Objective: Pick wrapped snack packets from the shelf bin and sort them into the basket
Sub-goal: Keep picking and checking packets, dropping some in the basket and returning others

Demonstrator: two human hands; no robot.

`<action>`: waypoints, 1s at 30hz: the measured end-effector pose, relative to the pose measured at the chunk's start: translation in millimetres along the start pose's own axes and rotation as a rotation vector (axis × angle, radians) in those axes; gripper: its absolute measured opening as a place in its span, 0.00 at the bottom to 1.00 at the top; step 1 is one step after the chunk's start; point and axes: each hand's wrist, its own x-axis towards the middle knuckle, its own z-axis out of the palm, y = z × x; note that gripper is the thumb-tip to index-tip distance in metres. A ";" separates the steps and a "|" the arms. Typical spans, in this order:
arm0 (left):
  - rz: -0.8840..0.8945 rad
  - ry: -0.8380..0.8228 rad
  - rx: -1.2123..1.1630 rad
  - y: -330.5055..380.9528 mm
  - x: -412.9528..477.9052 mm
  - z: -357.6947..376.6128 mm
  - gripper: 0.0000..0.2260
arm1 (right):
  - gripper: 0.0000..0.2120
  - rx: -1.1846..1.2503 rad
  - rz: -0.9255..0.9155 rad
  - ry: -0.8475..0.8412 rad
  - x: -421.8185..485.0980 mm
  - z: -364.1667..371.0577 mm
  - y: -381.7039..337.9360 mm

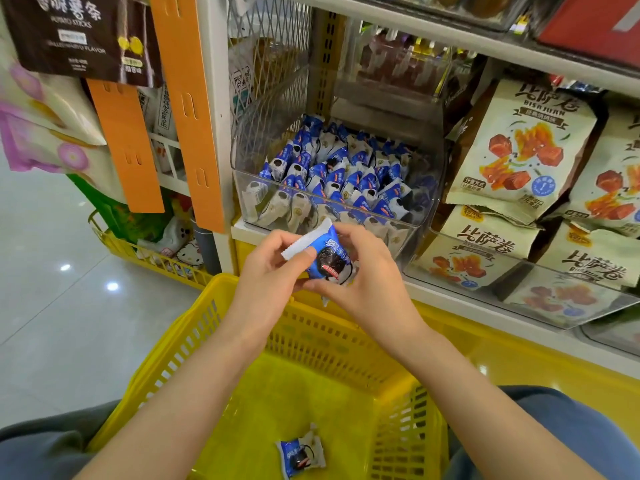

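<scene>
- Your left grip [273, 275] and right grip [367, 285] both pinch one blue snack packet [327, 259] above the yellow basket [173, 341], probably so it drops straight in.
- A second packet [300, 453] lies inside; the shelf bin [346, 211] sits just beyond.

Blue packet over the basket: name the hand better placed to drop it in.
Probably right: the right hand wraps the blue packet, while the left hand only pinches its white end. The basket lies open beneath both.
</scene>
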 end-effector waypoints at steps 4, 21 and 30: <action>0.006 0.031 -0.005 -0.4 3.9 -1.5 0.06 | 0.29 -0.106 -0.036 0.013 0.9 -4.5 -1.2; -0.202 -0.037 0.136 -17.3 -1.4 4.9 0.07 | 0.10 0.461 0.233 0.253 13.6 -25.6 4.1; -0.131 -0.142 0.212 -0.7 2.2 -5.3 0.07 | 0.09 0.331 0.132 0.117 9.0 -24.0 -2.0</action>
